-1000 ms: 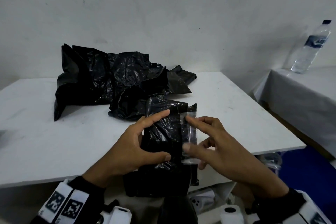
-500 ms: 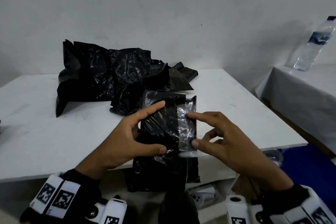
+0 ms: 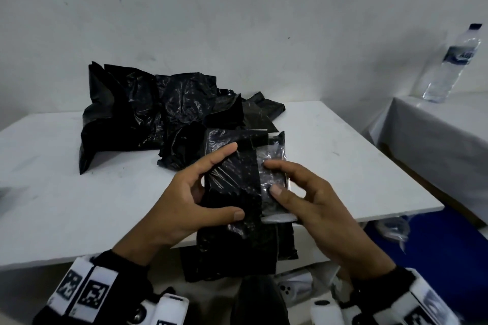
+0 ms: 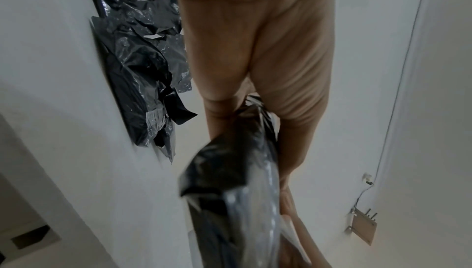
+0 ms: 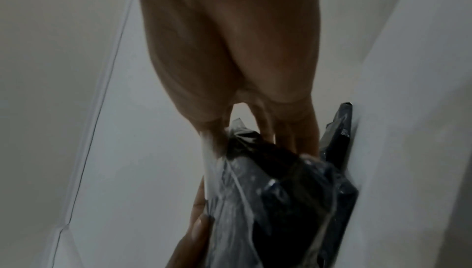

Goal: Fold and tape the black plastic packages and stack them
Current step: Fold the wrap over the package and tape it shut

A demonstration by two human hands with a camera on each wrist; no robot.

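Observation:
I hold a folded black plastic package upright over the near edge of the white table. My left hand grips its left side, index finger across the top and thumb low on the front. A strip of clear tape runs down the package's right edge. My right hand pinches that taped edge, index tip and thumb pressing on the tape. In the left wrist view the package hangs blurred below my fingers. The right wrist view shows the package with the tape's sheen on it.
A loose pile of crumpled black bags lies at the back middle of the table, also seen as the pile in the left wrist view. A water bottle stands on a second white table at the right. White wall behind.
My right index finger and thumb have drawn closer together and pressed the clear tape down onto the package's right edge. The package has risen a little; my left hand keeps its grip.

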